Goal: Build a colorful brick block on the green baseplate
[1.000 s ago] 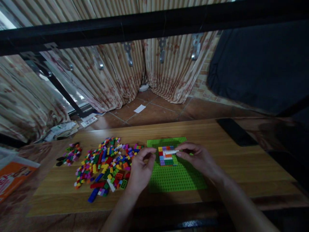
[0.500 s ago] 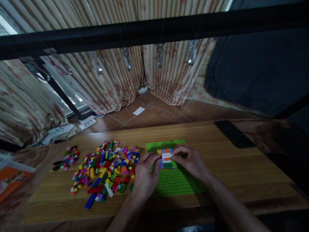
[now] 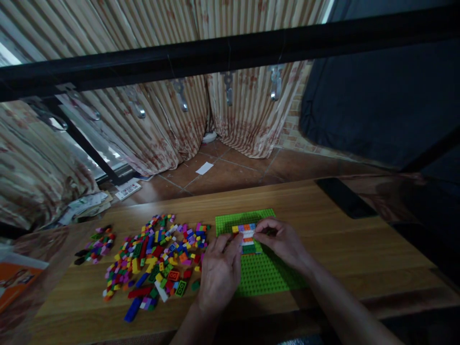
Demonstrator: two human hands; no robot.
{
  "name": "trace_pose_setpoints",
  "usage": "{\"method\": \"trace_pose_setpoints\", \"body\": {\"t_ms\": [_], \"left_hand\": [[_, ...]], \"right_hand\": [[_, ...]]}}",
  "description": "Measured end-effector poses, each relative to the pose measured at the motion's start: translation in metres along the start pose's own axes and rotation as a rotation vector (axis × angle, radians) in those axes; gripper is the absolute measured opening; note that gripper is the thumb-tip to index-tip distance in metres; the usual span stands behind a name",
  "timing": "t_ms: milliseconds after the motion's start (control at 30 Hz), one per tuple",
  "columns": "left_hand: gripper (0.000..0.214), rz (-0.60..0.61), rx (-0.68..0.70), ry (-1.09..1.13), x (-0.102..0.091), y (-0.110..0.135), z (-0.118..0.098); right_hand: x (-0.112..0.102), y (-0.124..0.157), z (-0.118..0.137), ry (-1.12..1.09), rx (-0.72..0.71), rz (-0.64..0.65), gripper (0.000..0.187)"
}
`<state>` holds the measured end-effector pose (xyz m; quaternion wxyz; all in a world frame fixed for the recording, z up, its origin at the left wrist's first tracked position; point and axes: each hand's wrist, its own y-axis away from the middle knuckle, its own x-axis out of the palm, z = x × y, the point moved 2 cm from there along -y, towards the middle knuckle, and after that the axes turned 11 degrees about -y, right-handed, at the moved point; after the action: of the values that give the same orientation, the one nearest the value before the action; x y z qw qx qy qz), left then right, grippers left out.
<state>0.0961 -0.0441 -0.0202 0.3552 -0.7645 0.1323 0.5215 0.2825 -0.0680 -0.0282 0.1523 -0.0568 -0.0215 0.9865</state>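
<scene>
A green baseplate [image 3: 268,275] lies on the wooden table, carrying a small patch of coloured toy bricks [image 3: 248,247] near its upper middle. A long white brick [image 3: 247,234] lies across this patch. My left hand [image 3: 220,270] is closed at the white brick's left end, thumb and forefinger close together, and covers the patch's left side. At the opposite end, my right hand [image 3: 282,242] pinches the white brick between thumb and forefinger. Whether the brick is pressed fully down cannot be made out.
Loose coloured bricks [image 3: 154,258] spread over the table left of the baseplate, with a smaller heap [image 3: 102,244] farther left. A black phone [image 3: 345,197] lies at the back right. An orange-and-white box [image 3: 19,275] stands beyond the left edge. A black bar [image 3: 230,52] crosses above.
My left hand has shifted slightly rightward over the patch, hiding more of its left side. My right hand stays at the white brick's right end. The whole view has tilted a little.
</scene>
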Motion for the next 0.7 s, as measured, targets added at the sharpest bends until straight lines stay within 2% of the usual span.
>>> {"method": "trace_pose_setpoints", "body": {"t_ms": [367, 700], "left_hand": [[0.032, -0.043, -0.004, -0.133, 0.0016, 0.0013, -0.0068], [0.034, -0.009, -0.018, -0.168, 0.0037, 0.0031, -0.0086]], "right_hand": [[0.0036, 0.0013, 0.0039, -0.022, 0.057, -0.037, 0.013], [0.0041, 0.0020, 0.0038, -0.062, 0.119, -0.049, 0.009]]}}
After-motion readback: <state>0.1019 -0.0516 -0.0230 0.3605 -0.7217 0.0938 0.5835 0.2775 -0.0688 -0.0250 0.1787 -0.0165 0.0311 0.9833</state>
